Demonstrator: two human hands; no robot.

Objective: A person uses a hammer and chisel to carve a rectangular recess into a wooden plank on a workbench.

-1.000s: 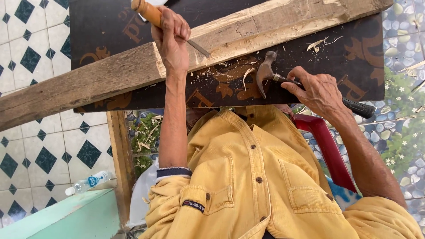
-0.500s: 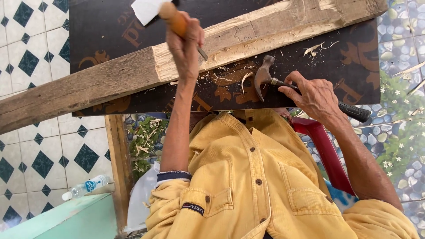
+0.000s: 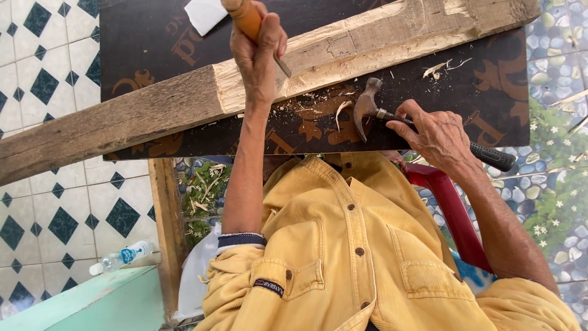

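Gripping a chisel (image 3: 248, 21) by its orange wooden handle, left hand (image 3: 257, 58) with fingers (image 3: 272, 40) wrapped tight around it, blade angling down onto the pale carved face of a long wooden beam (image 3: 153, 110) lying across the dark worktop (image 3: 490, 92). Clutching a claw hammer (image 3: 367, 107) just below its head, right hand (image 3: 435, 138) with fingers curled shut around the shaft, resting beside scattered wood shavings (image 3: 318, 107).

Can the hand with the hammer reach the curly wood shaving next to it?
Probably yes. The right hand holds the hammer flat on the dark board, and the curled shaving lies just beside the hammer head, nothing between them.
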